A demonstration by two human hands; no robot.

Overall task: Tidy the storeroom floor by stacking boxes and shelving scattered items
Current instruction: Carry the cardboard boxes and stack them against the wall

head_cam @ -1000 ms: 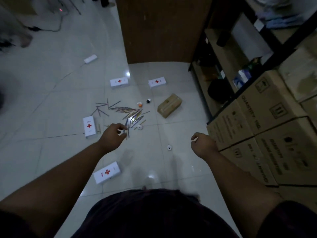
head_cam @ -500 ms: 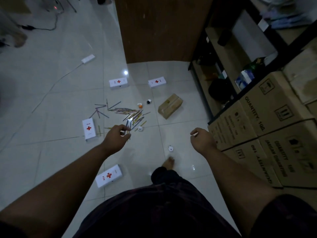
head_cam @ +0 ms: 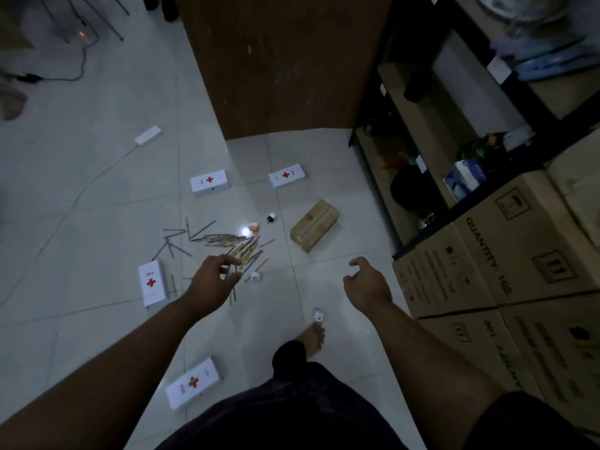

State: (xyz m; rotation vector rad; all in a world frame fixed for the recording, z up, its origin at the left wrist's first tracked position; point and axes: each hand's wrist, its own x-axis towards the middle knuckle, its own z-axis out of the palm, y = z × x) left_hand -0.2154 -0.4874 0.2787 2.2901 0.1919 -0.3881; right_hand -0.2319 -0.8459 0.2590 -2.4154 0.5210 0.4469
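Four white boxes with red crosses lie scattered on the tiled floor: one far left [head_cam: 209, 181], one far right [head_cam: 286, 175], one to the left [head_cam: 151, 282] and one close by [head_cam: 193, 381]. A small brown carton [head_cam: 315, 225] lies tilted near the shelf. Coloured sticks [head_cam: 233, 245] sprawl in a pile at the middle. My left hand [head_cam: 212, 280] hovers above the pile's near edge, fingers loosely curled, with nothing seen in it. My right hand [head_cam: 367, 285] hangs in the air to the right, also loosely curled and empty.
Small white pieces [head_cam: 255, 277] [head_cam: 318, 316], a black-and-white cube [head_cam: 271, 217] and an orange bit [head_cam: 254, 227] dot the floor. Large cartons [head_cam: 519, 254] are stacked at right beside a dark shelf rack [head_cam: 438, 125]. A wooden cabinet [head_cam: 285, 60] stands ahead. My bare foot [head_cam: 313, 336] is forward.
I have stepped forward, and my bare foot has come into view. Both hands have drifted a little towards the stick pile, and the left hand's fingers have loosened.
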